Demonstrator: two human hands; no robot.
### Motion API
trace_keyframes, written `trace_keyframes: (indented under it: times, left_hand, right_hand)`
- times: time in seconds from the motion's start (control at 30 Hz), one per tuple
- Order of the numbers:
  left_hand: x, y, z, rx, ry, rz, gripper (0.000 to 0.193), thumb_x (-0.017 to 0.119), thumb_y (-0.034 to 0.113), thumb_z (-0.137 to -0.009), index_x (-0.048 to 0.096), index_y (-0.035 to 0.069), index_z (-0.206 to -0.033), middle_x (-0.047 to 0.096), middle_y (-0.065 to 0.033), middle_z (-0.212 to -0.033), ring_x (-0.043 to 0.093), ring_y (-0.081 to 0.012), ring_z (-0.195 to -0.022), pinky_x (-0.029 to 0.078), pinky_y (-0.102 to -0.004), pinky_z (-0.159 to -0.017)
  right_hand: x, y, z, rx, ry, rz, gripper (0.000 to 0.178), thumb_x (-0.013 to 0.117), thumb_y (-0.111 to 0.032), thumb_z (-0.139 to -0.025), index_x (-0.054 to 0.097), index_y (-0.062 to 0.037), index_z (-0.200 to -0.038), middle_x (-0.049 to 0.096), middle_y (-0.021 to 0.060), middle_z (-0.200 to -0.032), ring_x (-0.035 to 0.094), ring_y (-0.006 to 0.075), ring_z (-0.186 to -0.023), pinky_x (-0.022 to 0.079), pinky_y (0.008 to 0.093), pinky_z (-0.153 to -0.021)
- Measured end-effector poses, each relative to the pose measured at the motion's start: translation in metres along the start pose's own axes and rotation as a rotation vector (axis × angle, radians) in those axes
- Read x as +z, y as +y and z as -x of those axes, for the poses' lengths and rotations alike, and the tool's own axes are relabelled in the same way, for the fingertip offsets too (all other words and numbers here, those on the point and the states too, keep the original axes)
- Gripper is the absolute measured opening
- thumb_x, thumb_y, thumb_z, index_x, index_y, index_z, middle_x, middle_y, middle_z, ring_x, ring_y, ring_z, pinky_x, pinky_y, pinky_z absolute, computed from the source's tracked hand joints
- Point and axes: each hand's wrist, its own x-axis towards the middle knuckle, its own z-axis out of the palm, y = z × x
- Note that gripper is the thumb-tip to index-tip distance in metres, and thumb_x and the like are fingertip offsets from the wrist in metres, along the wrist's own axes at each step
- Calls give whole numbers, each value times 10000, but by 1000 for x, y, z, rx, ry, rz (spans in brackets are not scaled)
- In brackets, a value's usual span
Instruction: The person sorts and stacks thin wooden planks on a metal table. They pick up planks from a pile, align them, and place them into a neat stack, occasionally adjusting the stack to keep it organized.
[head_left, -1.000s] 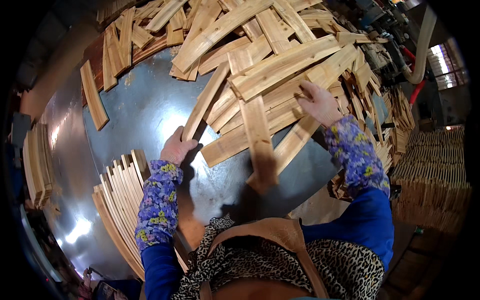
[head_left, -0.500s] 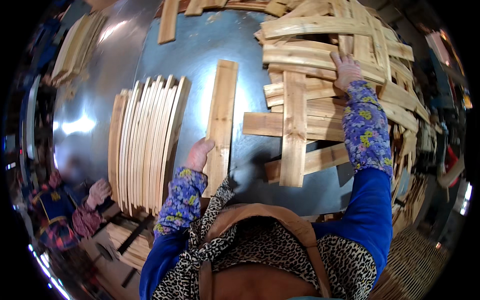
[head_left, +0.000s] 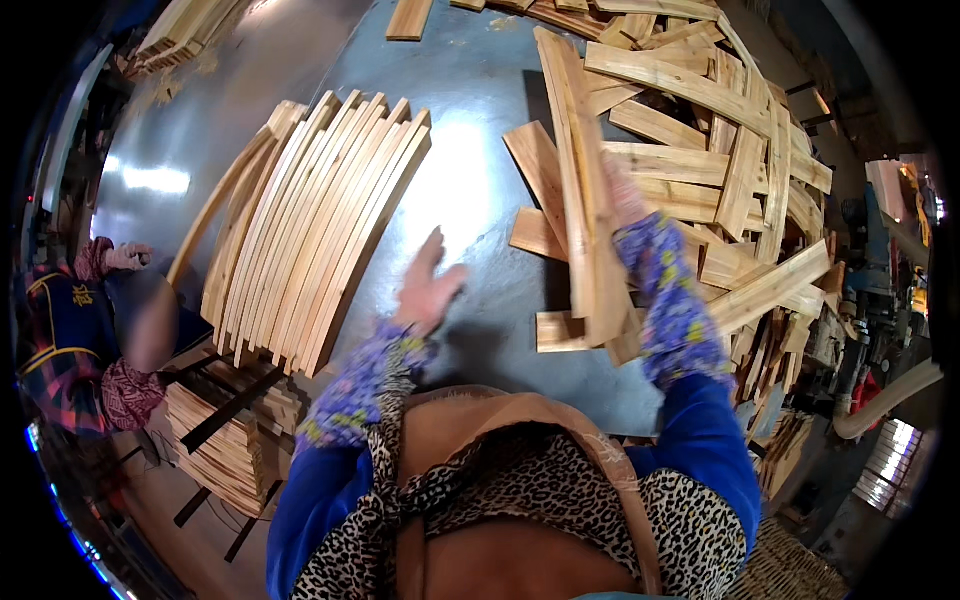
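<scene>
My left hand (head_left: pixel 430 290) hovers over the metal table (head_left: pixel 495 345), fingers spread and holding nothing. To its left, several narrow wooden boards (head_left: pixel 310 230) stand on edge, side by side in a row. My right hand (head_left: pixel 625 190), smeared by motion and partly hidden, is closed on wooden boards (head_left: pixel 575 150), which rise at a slant off the table's right side. Under and beside them lie other loose boards (head_left: pixel 535 235). Behind my right arm spreads a jumbled heap of boards (head_left: pixel 680 78).
A co-worker's hand (head_left: pixel 130 256) and blurred forearm (head_left: pixel 150 325) are at the left edge. More boards are stacked at the far left (head_left: pixel 185 35). Below the table's left edge sits a wood stack (head_left: pixel 215 435) by dark bars (head_left: pixel 232 410).
The board under my left hand has left its spot, and that hand is now free. My right hand has come nearer, lifting boards from the heap. The row's leftmost boards now lean outward.
</scene>
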Motion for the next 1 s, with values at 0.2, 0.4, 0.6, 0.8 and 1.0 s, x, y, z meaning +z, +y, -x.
trace_keyframes:
  times: [0.2,0.4,0.6,0.8,1.0]
  left_hand:
    - [42,-34,-1,-486,-389,1016,788,768,486,-958,537,-12,-1524,721,-250,-1245,773,-414,-968,691,-576,-774]
    - [-47,-33,39,-180,-243,480,597,656,232,-1001,596,-63,-1517,753,-207,-1319,759,-265,-1090,609,-395,-1003]
    - [-110,-62,86,74,180,-472,452,681,261,-1011,707,-30,-1356,767,-195,-1184,733,-315,-1083,574,-449,-997]
    - [-163,-80,122,212,371,-1145,612,841,225,-869,648,58,-1426,664,-212,-1303,645,-387,-1203,523,-517,-1070]
    - [-154,-46,122,34,284,-1405,842,903,244,-831,521,110,-1570,489,-210,-1596,487,-396,-1470,430,-521,-1217]
  right_hand:
    - [115,159,33,-12,393,188,677,675,-484,-1078,627,46,-1496,740,199,-1313,716,289,-1128,586,406,-978]
    - [161,171,49,-26,259,424,570,769,-363,-1000,691,62,-1372,806,180,-1159,779,294,-1002,613,427,-888]
    - [178,205,43,22,315,707,681,790,-436,-941,693,106,-1342,790,245,-1209,771,335,-1090,587,422,-963]
    - [166,180,73,-85,330,431,531,745,-270,-997,672,98,-1373,773,231,-1242,766,322,-1097,589,390,-980]
    - [131,227,172,186,129,724,647,731,-458,-1003,699,24,-1433,767,188,-1346,725,319,-1260,537,429,-1107]
